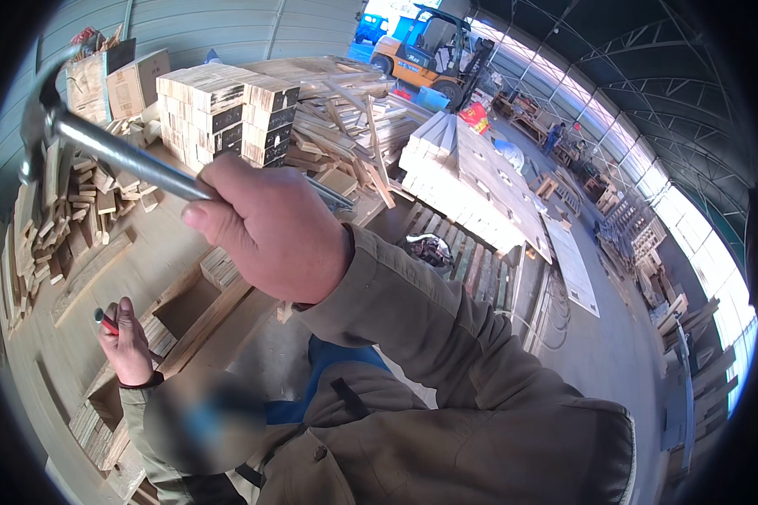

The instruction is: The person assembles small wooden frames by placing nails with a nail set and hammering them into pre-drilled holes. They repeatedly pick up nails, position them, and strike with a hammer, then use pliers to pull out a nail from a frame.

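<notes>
Daylight is let in through the bright wall strip [697, 240] on the right and the doorway [387, 9] at the top, while the roof [648, 55] is left dim. The pale board stack [488, 185] is nearly washed out, and glare is caught on the hammer [126, 156]. Straight edges are bent toward the blackened rim; a round patch at lower left is blurred.

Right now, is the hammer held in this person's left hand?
No, the right hand holds the hammer, while the left hand holds a red object.
</notes>
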Demonstrator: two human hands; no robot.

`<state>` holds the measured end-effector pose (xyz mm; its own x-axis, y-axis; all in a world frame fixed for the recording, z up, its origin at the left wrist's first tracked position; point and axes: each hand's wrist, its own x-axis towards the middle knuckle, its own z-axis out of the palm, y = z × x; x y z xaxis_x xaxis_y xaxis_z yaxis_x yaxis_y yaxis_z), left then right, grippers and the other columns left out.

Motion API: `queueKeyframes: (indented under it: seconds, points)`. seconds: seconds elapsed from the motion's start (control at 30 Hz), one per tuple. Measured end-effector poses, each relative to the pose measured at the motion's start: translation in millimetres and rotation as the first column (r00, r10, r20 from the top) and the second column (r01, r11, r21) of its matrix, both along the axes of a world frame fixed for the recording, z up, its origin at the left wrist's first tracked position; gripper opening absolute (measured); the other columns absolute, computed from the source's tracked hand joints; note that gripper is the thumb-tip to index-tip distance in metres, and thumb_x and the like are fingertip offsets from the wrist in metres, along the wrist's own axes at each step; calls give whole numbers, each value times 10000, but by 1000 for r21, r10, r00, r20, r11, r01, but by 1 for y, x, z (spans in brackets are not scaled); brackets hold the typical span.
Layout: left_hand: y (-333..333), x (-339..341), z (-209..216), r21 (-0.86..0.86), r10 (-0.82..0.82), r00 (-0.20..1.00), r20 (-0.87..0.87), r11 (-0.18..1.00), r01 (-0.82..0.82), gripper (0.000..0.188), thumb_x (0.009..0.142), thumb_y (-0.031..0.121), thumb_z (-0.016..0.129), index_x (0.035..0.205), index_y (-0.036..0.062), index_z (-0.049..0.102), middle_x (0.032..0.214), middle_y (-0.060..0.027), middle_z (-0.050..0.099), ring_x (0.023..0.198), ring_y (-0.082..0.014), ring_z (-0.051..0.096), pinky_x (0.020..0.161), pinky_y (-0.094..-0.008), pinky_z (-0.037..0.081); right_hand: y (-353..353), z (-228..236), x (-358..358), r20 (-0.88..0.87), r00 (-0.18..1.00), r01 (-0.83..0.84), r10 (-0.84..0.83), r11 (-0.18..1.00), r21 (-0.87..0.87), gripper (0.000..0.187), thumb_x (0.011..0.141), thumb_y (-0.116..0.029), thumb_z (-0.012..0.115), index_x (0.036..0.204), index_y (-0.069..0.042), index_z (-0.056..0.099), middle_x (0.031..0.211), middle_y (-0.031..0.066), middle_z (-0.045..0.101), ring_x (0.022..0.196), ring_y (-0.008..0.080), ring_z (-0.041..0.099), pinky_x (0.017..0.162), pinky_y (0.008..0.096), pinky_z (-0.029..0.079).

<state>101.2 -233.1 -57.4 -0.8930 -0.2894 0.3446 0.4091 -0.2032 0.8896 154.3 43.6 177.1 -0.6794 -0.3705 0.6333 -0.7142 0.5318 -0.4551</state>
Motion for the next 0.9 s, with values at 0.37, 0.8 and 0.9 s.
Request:
queueKeyframes:
  seconds: [0.37, 0.8, 0.9]
  points:
    - [-3, 4, 0, -43, 79, 997, 7, 996, -79, 364, 1066, 261, 615, 743, 160, 480, 573, 101, 331, 476, -11, 256, 441, -260, 145, -11, -58, 2, 137, 987, 14, -86, 889, 457, 243, 979, -288, 657, 969, -67, 556, 719, 170, 610, 684, 400, 640, 610, 522, 473]
    - [5, 17, 24, -80, 7, 998, 57, 997, -2, 419, 1034, 252, 681, 686, 81, 520, 638, 70, 418, 622, -51, 369, 556, -272, 332, -12, -18, -5, 151, 988, 66, -32, 972, -224, 201, 1049, -200, 626, 1126, -27, 693, 742, -35, 559, 609, 37, 444, 544, 222, 356]
    - [-2, 16, 24, -30, -30, 995, 92, 999, 33, 402, 1032, 258, 685, 702, 71, 549, 637, 71, 426, 623, -50, 374, 552, -271, 333, -12, -9, -1, 158, 982, -28, 104, 905, -425, 214, 1061, -198, 611, 1142, -19, 695, 747, -49, 563, 635, 6, 417, 555, 203, 331]
